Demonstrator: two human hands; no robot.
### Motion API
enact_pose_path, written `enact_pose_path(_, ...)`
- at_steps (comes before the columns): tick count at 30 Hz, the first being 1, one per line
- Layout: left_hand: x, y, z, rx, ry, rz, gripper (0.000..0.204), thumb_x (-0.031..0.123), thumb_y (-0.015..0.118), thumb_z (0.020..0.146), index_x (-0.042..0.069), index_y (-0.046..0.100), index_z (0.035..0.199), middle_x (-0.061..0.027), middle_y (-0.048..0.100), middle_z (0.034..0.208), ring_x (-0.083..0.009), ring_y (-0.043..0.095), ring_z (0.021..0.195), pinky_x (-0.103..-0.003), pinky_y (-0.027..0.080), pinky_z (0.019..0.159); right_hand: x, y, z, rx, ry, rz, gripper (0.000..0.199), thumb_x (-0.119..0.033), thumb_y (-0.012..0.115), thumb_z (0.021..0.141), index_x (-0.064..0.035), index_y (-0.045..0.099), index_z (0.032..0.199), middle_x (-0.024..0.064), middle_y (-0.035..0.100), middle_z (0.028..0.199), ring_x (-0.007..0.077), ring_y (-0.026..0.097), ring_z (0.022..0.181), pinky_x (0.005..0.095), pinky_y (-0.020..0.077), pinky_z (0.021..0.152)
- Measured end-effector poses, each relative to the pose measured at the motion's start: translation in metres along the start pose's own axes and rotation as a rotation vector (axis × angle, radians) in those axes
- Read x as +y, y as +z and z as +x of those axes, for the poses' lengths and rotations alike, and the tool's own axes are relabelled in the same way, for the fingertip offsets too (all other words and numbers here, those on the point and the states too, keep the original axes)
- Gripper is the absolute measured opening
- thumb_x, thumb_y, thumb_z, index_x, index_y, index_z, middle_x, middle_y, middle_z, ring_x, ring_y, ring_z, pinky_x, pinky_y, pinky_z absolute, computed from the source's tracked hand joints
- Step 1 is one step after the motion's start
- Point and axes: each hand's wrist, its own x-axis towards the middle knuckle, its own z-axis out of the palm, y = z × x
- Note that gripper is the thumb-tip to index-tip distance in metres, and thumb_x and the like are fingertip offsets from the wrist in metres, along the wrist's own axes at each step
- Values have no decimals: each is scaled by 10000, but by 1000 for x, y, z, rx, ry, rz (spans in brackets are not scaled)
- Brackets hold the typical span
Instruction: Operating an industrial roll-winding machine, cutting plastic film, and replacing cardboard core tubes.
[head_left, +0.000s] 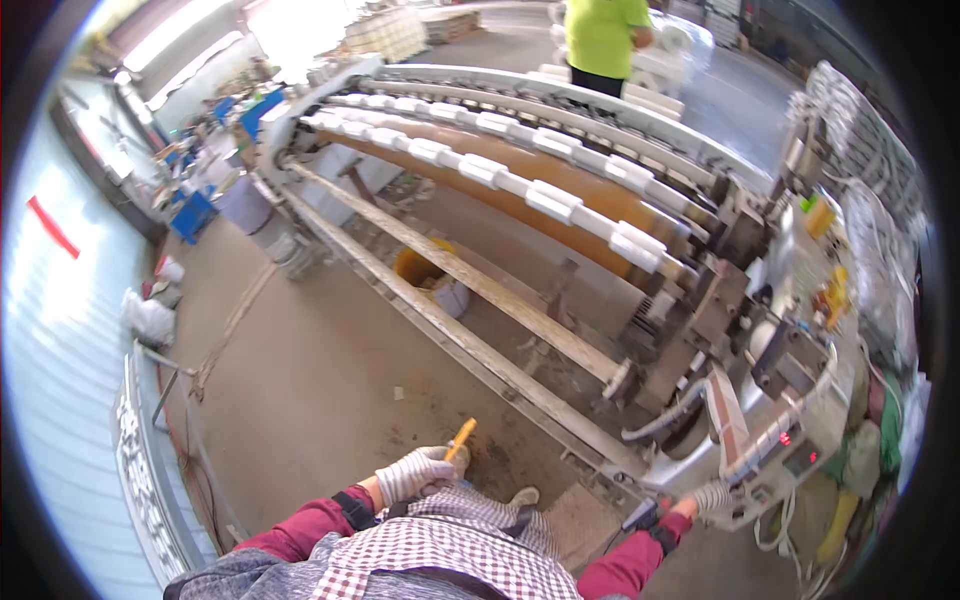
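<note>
My left hand (pixel 412 474), in a white knitted glove, is closed around a slim yellow handle-like tool (pixel 461 438) that points up and away from me. Its exact kind is too small to make out. My right hand (pixel 711 497), gloved as well, reaches to the near right end of a long roller machine (pixel 500 392). It is at the lower side of the control panel (pixel 790 462), which has small red displays. The fingers there are small and blurred, so their pose does not show.
White segmented rollers (pixel 555 202) run above a brown roller (pixel 470 175). Under the machine's rails stands a yellow-rimmed bucket (pixel 445 290). A person in a bright yellow-green shirt (pixel 603 30) is beyond the machine. A metal frame (pixel 165 375) stands at left; bundled bags (pixel 875 260) lie at right.
</note>
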Motion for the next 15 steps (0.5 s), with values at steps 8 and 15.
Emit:
enact_pose_path(8, 31, -54, -6, 82, 4, -26, 162, 28, 603, 754, 112, 496, 843, 31, 425, 645, -58, 392, 485, -198, 258, 359, 3, 21, 5, 232, 4, -97, 368, -277, 524, 852, 16, 582, 1068, 198, 640, 984, 328, 631, 831, 384, 498, 693)
enact_pose_path(15, 45, -85, -14, 61, 23, -24, 158, 22, 602, 753, 103, 484, 819, 4, 403, 592, -68, 343, 419, -203, 246, 342, -12, 1, 1, 121, 91, 22, 432, -260, 537, 848, 40, 556, 1158, 183, 601, 1148, 275, 623, 956, 371, 491, 766)
